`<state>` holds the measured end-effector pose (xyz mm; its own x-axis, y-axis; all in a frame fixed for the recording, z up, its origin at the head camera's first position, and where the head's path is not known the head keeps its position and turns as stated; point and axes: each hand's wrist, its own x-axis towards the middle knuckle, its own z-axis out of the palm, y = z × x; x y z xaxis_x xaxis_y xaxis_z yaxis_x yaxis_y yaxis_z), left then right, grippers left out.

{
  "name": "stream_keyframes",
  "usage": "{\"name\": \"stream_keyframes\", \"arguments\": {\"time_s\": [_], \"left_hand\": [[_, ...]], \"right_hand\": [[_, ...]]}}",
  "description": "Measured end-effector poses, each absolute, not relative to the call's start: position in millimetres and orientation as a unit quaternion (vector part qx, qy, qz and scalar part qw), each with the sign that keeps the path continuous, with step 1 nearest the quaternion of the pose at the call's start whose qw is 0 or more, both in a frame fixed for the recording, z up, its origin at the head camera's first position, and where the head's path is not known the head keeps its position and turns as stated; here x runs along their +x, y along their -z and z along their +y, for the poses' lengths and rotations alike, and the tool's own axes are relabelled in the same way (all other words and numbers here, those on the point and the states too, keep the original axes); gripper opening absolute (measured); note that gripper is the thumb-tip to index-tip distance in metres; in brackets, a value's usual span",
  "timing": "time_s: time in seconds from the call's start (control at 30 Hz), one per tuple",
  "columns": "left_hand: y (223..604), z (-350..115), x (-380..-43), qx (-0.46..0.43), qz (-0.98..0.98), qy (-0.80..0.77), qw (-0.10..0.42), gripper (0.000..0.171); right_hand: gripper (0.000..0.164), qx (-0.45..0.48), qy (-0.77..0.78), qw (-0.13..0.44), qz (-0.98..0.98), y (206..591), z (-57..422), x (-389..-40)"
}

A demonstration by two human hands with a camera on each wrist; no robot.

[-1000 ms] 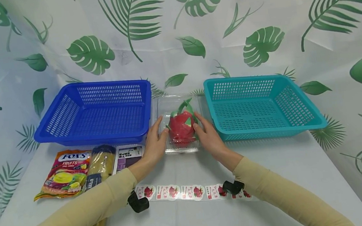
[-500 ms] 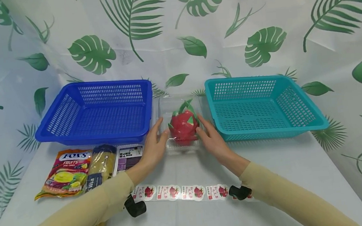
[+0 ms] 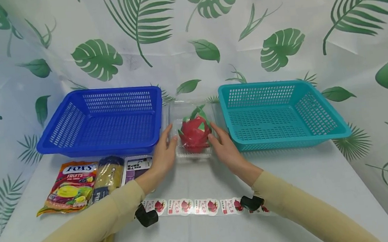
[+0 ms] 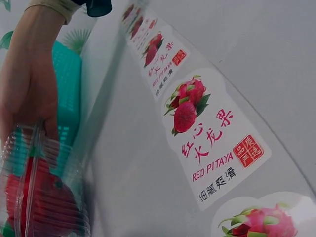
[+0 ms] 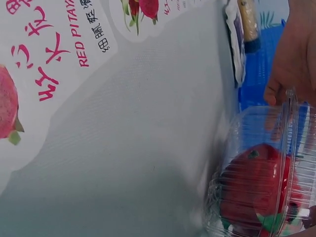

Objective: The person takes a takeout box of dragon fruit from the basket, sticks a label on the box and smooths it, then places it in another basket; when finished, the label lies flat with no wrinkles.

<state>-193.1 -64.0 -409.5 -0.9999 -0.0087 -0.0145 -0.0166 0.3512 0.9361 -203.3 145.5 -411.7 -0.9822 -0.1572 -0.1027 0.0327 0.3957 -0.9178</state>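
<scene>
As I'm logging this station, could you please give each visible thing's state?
Clear box: closed
Dragon fruit: inside the box
Left hand: fingers extended, at the box's left side
Right hand: fingers extended, at the box's right side
Blue basket: upright, open-topped
Teal basket: upright, open-topped
Candy bag: lying flat
Pasta packet: lying flat, partly hidden
Purple-and-white packet: lying flat, partly hidden
Sticker strip: laid flat

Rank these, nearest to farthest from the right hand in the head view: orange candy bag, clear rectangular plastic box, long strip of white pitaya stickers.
1. Clear rectangular plastic box, just left of the right hand
2. White sticker strip, lower in the view
3. Orange candy bag, far left
</scene>
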Motion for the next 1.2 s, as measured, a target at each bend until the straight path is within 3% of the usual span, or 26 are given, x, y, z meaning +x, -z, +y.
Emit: {"name": "stream_keyframes", "arguments": {"time_s": [0.93, 1.2], "left_hand": [[408.6, -64.9, -194.9, -0.008, 0.820, -0.572, 0.020, 0.051], [414.0, -72.7, -177.2, 0.010, 0.797, -0.604, 0.007, 0.052]], "right_hand": [[0.055, -0.028, 0.545, 0.084, 0.834, 406.4, 149.0, -199.4], [0.053, -0.051, 0.554, 0.081, 0.827, 409.7, 159.8, -181.3]]}}
